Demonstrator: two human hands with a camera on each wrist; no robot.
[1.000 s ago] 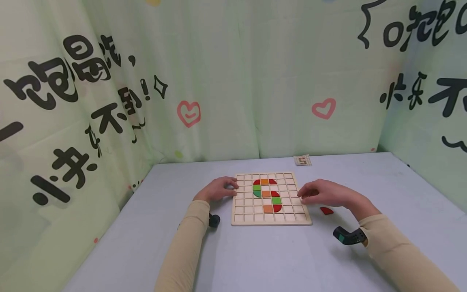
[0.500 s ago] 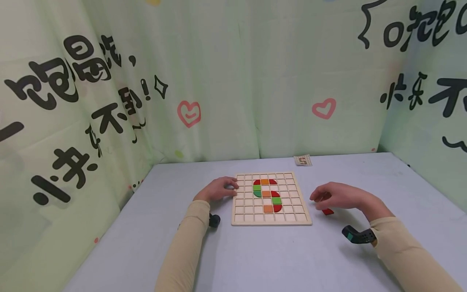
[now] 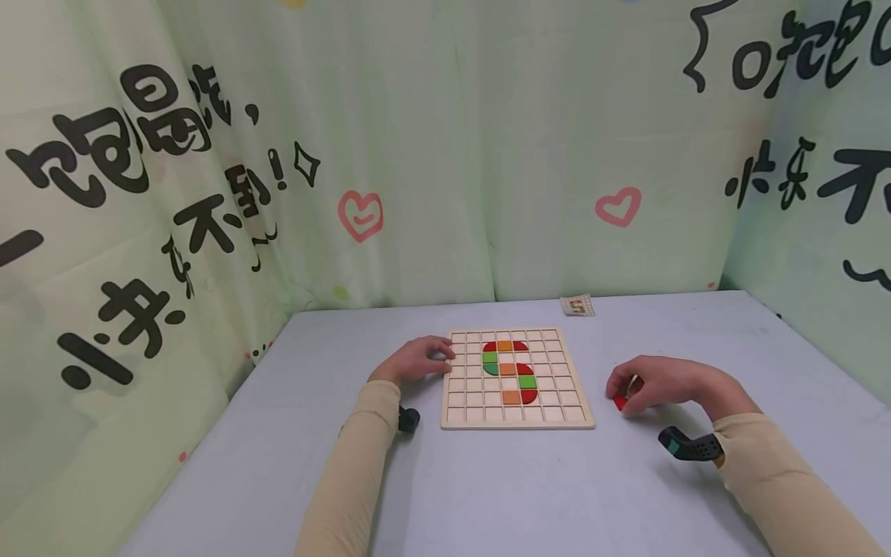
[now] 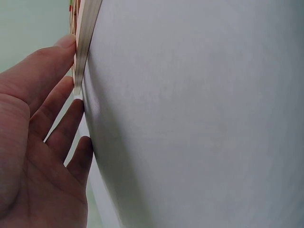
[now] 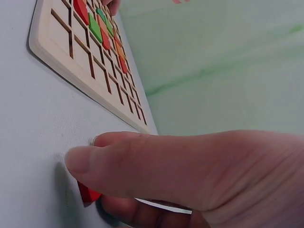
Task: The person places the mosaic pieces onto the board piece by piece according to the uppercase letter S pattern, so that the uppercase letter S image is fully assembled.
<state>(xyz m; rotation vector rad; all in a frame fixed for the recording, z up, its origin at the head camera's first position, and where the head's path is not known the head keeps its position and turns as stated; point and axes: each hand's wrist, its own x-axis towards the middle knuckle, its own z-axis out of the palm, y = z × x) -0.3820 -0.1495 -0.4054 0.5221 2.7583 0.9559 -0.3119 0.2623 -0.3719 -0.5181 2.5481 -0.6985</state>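
Observation:
A light wooden grid board (image 3: pixel 473 422) lies on the table with red, orange and green tiles (image 3: pixel 527 382) set in some cells, forming an S-like shape. My left hand (image 3: pixel 416 359) touches the board's left edge; the left wrist view shows its thumb and fingers (image 4: pixel 59 88) fairly straight against the rim. To the right of the board, my right hand (image 3: pixel 657 381) has its thumb and fingers around a small red tile (image 3: pixel 619 402) with a curved side. Much of this red tile (image 5: pixel 87 194) is hidden behind the thumb in the right wrist view.
A small patterned card or packet (image 3: pixel 578 305) lies near the table's back edge. Pale green curtains (image 3: pixel 431 155) with dark lettering and hearts enclose the table (image 3: pixel 515 495) at the back and sides. Each wrist wears a dark strap (image 3: pixel 689 445).
My right hand has moved right, away from the board's right edge, and down onto the loose red tile, which it now pinches. The left hand has stayed at the board's left edge.

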